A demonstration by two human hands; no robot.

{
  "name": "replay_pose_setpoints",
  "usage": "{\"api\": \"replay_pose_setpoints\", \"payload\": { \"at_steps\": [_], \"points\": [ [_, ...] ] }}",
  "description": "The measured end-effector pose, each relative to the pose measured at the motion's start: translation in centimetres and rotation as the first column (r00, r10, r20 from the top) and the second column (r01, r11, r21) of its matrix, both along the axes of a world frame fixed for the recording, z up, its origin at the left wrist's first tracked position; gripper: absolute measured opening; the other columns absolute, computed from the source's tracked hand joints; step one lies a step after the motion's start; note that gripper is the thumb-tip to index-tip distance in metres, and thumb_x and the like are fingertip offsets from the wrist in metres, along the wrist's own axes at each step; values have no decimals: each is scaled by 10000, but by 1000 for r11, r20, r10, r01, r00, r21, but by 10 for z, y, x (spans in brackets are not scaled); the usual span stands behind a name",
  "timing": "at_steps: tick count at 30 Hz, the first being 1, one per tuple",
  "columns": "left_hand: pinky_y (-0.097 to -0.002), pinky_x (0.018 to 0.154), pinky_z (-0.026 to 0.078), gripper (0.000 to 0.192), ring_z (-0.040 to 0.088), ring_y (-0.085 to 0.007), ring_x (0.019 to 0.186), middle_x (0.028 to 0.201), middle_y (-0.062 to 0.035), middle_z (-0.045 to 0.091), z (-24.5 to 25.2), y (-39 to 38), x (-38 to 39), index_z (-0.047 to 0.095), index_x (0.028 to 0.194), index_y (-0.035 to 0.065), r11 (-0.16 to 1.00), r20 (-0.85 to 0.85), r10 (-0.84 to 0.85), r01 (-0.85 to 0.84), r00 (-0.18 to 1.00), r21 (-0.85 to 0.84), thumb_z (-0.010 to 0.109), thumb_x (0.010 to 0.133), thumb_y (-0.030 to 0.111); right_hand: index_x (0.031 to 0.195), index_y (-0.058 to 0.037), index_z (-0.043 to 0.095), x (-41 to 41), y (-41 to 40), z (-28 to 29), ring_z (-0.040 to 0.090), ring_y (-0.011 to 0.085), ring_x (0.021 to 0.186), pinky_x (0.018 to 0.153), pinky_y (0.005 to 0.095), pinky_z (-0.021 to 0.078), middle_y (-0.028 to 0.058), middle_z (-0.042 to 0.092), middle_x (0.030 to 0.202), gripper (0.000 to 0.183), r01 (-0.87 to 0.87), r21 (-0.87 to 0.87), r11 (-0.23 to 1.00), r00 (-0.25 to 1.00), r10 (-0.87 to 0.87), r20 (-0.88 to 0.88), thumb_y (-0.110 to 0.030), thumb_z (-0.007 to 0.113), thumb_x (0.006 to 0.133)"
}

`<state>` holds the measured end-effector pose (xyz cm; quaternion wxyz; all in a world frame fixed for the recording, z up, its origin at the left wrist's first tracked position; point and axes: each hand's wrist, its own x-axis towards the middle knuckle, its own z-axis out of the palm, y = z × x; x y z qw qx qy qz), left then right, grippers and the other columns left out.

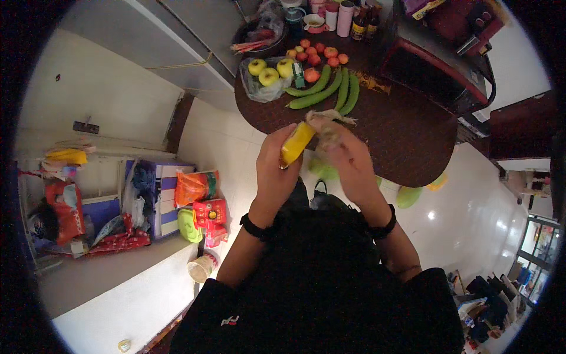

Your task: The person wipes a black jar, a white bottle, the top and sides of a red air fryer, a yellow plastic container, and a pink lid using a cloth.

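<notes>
My left hand point(273, 172) grips a small glossy yellow packet point(296, 144), tilted, in front of the table's near edge. Close by on the right, my right hand point(355, 166) is blurred, its fingers around a beige stringy bundle point(326, 118), perhaps cord or cloth. The bundle reaches the packet's upper end; whether they are joined I cannot tell. Beyond both hands, several long green cucumber-like vegetables point(316, 95) lie on the dark oval table point(407, 132). A small dark green box point(298, 74) lies beside yellow-green apples point(269, 77) on a clear plastic bag point(261, 94).
Red fruits point(314, 59) lie behind the green vegetables. At the back stand a dark basin point(241, 37), a pink tumbler point(345, 18) and sauce bottles point(359, 26). A black-and-red oven point(424, 73) occupies the right. Green melons point(407, 197) are on the floor below the table.
</notes>
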<state>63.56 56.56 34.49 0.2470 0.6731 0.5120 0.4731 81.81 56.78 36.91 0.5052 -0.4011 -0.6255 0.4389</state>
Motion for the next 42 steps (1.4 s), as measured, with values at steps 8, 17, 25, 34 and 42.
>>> {"api": "replay_pose_setpoints", "payload": {
  "at_steps": [8, 17, 25, 34, 42],
  "points": [
    [-427, 956, 528, 537, 652, -384, 1090, 1194, -181, 634, 14, 1, 0, 554, 1316, 51, 1000, -118, -16, 16, 993, 3, 729, 817, -40, 1373, -11, 551, -9, 2, -7, 555, 422, 1320, 1121, 465, 432, 210, 573, 1449, 402, -39, 123, 992, 957, 2, 291, -85, 572, 978],
    [-437, 993, 512, 499, 629, -392, 1141, 1246, -189, 622, 9, 5, 6, 551, 1308, 31, 988, -156, -88, 66, 984, -140, 735, 845, 7, 1316, -42, 618, 14, 14, -29, 661, 356, 1137, 948, 418, 526, 183, 657, 1309, 362, -37, 248, 968, 926, -60, 373, -65, 582, 956],
    [-353, 908, 549, 351, 685, -231, 1022, 1150, -132, 693, -12, 0, 1, 579, 1301, 17, 943, -17, 15, -20, 1000, -332, 673, 968, 77, 1314, -117, 629, 43, 16, -49, 708, 410, 921, 809, 479, 563, 216, 725, 1064, 344, 290, -39, 956, 898, -258, 356, -281, 556, 1021],
    [-352, 872, 567, 551, 649, -210, 1037, 1154, -117, 601, -57, 30, -8, 409, 1312, 33, 726, 384, 48, 232, 922, -647, 755, 885, 73, 1346, -28, 583, 91, 70, -15, 641, 434, 1119, 926, 478, 524, 246, 672, 1216, 396, 594, 228, 772, 650, -627, 430, -217, 597, 1000],
    [-343, 853, 556, 429, 663, -191, 993, 1110, -96, 663, -47, 82, 12, 571, 1205, 8, 676, 333, -206, 380, 920, -632, 795, 878, 172, 1480, -10, 446, 48, 61, -83, 601, 195, 1218, 1028, 354, 500, 141, 642, 1318, 580, -180, -429, 885, 957, 257, 130, -281, 670, 1018]
  ]
}}
